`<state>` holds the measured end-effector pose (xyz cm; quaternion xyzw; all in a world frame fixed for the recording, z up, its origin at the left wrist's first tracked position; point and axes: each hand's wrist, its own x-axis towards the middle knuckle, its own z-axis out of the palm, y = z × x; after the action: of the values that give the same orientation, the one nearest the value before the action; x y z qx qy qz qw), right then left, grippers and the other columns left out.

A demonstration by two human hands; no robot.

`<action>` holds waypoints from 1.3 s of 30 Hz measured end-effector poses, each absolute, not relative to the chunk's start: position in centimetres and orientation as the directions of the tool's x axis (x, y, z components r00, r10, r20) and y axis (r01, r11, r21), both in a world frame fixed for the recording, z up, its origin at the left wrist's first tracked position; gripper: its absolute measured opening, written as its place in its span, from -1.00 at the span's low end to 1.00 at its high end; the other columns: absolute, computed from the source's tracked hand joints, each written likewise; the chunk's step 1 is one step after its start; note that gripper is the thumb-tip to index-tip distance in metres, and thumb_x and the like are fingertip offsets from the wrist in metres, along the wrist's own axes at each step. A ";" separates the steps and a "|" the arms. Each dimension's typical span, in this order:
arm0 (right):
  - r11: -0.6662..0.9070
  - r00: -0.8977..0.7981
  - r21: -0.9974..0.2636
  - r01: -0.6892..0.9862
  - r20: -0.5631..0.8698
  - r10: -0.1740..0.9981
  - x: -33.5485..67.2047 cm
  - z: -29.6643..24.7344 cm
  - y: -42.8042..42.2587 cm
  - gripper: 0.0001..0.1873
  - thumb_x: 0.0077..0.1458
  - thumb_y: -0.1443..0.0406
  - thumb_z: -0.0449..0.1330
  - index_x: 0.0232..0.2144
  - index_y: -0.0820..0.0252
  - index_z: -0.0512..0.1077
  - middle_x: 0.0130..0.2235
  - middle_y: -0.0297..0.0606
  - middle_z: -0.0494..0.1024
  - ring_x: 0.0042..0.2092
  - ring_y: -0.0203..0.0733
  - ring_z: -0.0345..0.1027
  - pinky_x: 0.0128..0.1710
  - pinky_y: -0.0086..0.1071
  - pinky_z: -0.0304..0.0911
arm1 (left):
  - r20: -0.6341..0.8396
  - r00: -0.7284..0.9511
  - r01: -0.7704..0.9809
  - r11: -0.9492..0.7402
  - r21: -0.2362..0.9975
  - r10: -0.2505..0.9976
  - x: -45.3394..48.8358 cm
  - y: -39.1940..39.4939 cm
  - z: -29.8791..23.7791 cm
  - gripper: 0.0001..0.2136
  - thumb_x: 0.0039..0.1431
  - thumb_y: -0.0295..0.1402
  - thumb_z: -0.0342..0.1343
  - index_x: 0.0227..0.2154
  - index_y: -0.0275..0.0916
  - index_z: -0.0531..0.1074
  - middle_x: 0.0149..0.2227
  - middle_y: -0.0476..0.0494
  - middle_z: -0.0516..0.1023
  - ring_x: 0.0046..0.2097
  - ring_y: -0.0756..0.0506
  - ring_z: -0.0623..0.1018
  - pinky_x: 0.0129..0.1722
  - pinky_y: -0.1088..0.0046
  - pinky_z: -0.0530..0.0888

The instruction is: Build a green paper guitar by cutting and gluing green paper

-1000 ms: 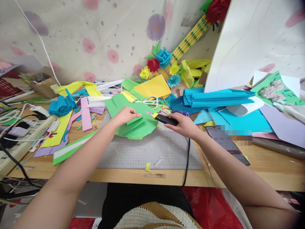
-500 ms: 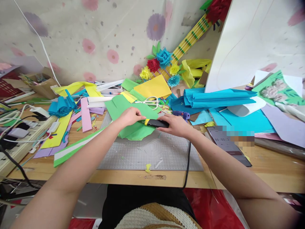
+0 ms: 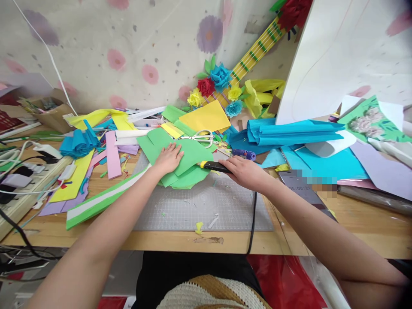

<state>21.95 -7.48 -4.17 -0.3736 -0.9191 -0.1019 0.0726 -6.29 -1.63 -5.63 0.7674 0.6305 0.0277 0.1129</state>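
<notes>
My left hand (image 3: 168,159) lies flat with its fingers spread, pressing on sheets of green paper (image 3: 193,155). A black utility knife with a yellow tip (image 3: 214,166) is gripped in my right hand (image 3: 242,170). Its yellow end touches or hovers just over the paper's right edge; I cannot tell which. The grey cutting mat (image 3: 206,210) lies beneath the paper. White-handled scissors (image 3: 202,137) rest just behind it. A purple-blue tool (image 3: 243,154) sits behind my right hand, partly hidden.
A green-and-white strip (image 3: 103,201) slants off to the left. Blue crepe paper (image 3: 292,132) and a phone (image 3: 299,189) are on the right. A power strip (image 3: 35,193) with cables stands at far left. A flower-decorated paper guitar (image 3: 254,53) leans at the back. A black cord (image 3: 253,223) hangs over the table edge.
My left hand has gone from pinching by the knife's tip to lying flat on the green paper, farther left. The knife has shifted slightly right in my right hand.
</notes>
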 end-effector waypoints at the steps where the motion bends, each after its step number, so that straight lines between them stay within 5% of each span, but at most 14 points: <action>1: 0.689 -0.707 0.164 0.706 0.219 0.672 22.1 -4.7 -7.4 -0.63 0.21 0.32 0.00 0.05 0.33 0.29 -0.16 -0.01 0.51 -0.13 -0.04 0.36 -0.18 -0.25 0.25 | -0.101 0.202 0.963 -0.179 0.202 0.974 -6.3 -1.6 -5.7 -0.47 0.32 -0.17 -0.38 0.26 -0.30 0.02 0.34 -0.23 -0.08 0.35 -0.18 -0.08 0.29 0.14 -0.06; 15: 0.619 -0.643 0.174 0.766 0.218 0.734 21.6 -4.6 -7.0 -0.64 0.27 0.18 -0.09 -0.22 0.26 0.43 -0.32 -0.10 0.55 -0.29 -0.11 0.37 -0.39 -0.31 0.06 | -0.116 0.199 0.964 -0.173 0.203 0.973 -6.4 -1.6 -5.7 -0.45 0.30 -0.13 -0.41 0.27 -0.25 0.02 0.34 -0.19 -0.08 0.35 -0.16 -0.07 0.28 0.13 -0.06; 22: 0.561 -0.610 0.240 0.792 0.298 0.734 20.8 -4.7 -7.9 -0.47 0.23 -0.04 -0.13 -0.21 0.28 0.38 -0.26 -0.06 0.47 -0.22 -0.05 0.31 -0.41 -0.33 -0.01 | -0.125 0.198 0.962 -0.169 0.213 0.972 -6.3 -1.7 -5.6 -0.44 0.30 -0.14 -0.44 0.28 -0.27 -0.02 0.35 -0.17 -0.12 0.35 -0.14 -0.11 0.30 0.17 -0.10; 30: 0.558 -0.564 0.103 0.824 0.244 0.789 20.4 -4.7 -7.4 -0.53 0.24 -0.03 -0.14 -0.20 0.21 0.31 -0.19 -0.09 0.46 -0.17 -0.06 0.30 -0.41 -0.36 0.03 | -0.140 0.201 0.966 -0.172 0.192 0.970 -6.2 -1.7 -5.6 -0.42 0.29 -0.10 -0.44 0.29 -0.28 -0.08 0.35 -0.18 -0.16 0.36 -0.15 -0.14 0.30 0.16 -0.12; 39: 0.553 -0.563 0.113 0.826 0.227 0.794 21.4 -4.9 -6.8 -0.50 0.23 -0.05 -0.18 -0.17 0.21 0.30 -0.21 -0.10 0.45 -0.20 -0.05 0.31 -0.43 -0.34 0.01 | -0.156 0.214 0.968 -0.188 0.169 0.964 -6.3 -1.7 -5.6 -0.40 0.28 -0.08 -0.46 0.30 -0.27 -0.10 0.36 -0.18 -0.19 0.36 -0.15 -0.16 0.30 0.14 -0.12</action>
<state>21.37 -6.76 -4.92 -0.4613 -0.8780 -0.1036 0.0750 -6.29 -1.67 -5.64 0.7705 0.6268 -0.0072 0.1154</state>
